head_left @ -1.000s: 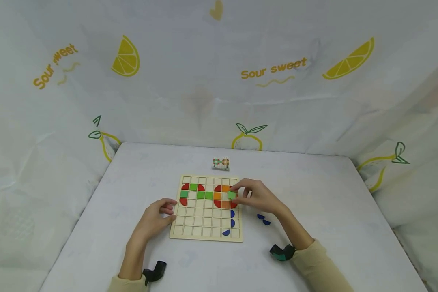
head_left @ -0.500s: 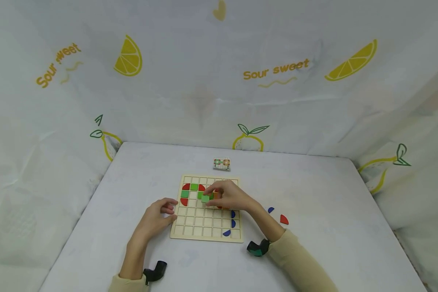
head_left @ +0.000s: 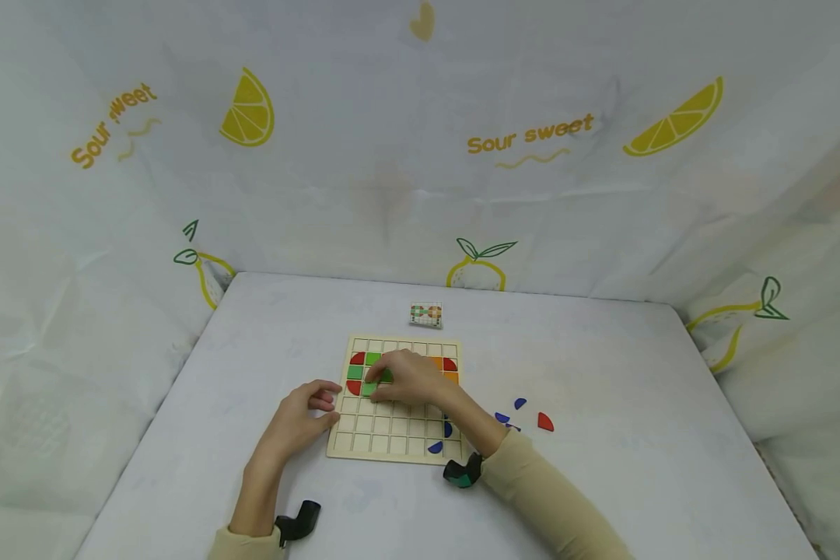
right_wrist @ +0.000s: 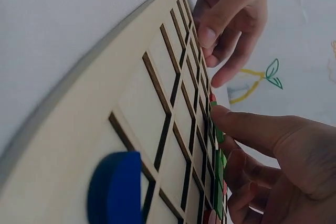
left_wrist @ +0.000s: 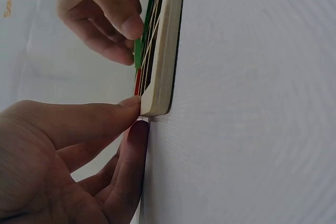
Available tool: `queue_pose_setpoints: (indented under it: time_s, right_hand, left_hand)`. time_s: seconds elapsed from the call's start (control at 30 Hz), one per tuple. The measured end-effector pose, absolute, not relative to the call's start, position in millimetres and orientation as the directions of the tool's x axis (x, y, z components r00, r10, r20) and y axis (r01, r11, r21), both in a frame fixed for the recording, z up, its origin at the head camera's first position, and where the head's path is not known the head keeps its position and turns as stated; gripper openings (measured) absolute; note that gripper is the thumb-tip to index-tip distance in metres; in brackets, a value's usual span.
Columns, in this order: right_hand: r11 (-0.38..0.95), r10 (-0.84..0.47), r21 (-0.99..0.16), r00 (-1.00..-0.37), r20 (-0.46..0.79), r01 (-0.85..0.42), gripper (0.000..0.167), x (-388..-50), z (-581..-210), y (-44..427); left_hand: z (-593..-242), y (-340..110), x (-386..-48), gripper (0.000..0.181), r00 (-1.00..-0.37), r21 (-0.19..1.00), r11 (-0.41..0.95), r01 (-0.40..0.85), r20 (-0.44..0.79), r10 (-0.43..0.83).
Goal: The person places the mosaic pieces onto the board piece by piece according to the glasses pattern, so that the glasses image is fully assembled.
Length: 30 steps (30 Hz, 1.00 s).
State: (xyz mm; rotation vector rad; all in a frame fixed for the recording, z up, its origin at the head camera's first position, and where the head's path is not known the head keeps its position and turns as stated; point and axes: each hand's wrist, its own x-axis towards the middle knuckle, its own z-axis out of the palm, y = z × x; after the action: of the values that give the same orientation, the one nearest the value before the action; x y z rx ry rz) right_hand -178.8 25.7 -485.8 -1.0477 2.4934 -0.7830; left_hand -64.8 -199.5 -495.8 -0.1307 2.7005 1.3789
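Observation:
A wooden grid board (head_left: 397,426) lies on the table, with red, green and orange pieces set in its upper rows. My right hand (head_left: 409,377) pinches a green square tile (head_left: 369,389) between thumb and fingers, at the board's upper left, right of a red quarter-circle piece (head_left: 353,387). In the left wrist view the green square tile (left_wrist: 137,53) is tilted at the board's surface; whether it sits in a cell I cannot tell. At the board's left edge, my left hand (head_left: 301,416) rests its thumb and fingertips against the wood. The right hand hides several board pieces.
Right of the board lie a red quarter-circle piece (head_left: 546,421) and loose blue half-circle pieces (head_left: 520,404), some partly behind the right forearm. More blue half-circles (head_left: 435,447) sit on the board's lower right. A small pattern card (head_left: 425,313) stands behind the board.
My right hand has carried the green square tile leftward across the board, from the right-hand columns to the left ones. Orange and red pieces at the right show again. The left hand stays put.

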Motion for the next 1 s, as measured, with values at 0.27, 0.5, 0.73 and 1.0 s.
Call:
queue_pose_setpoints:
  time_s: [0.27, 0.5, 0.73, 1.0]
  right_hand:
    - [0.623, -0.702, -0.558, -0.706, -0.091, -0.548, 0.022, -172.4, -481.5, 19.1]
    - [0.604, -0.71, -0.58, -0.699, -0.08, -0.547, 0.018, -172.2, -480.9, 20.0]
    - [0.573, -0.723, -0.601, -0.689, -0.05, -0.557, 0.017, -169.4, -479.2, 25.9]
    - [0.547, -0.693, -0.651, -0.721, 0.001, -0.526, 0.02, -165.2, -472.2, 48.1]
  left_hand:
    - [-495.8, -198.8, -65.1, 0.039, -0.99, 0.806, 0.577, -0.13, -0.135, -0.034]
    - [-497.6, -199.5, -65.3, 0.039, -0.99, 0.806, 0.576, -0.134, -0.138, -0.037]
    - [-499.0, -199.0, -64.8, 0.039, -0.988, 0.804, 0.577, -0.146, -0.143, -0.051]
    - [-498.6, -197.0, -66.1, 0.039, -0.985, 0.796, 0.582, -0.168, -0.157, -0.07]
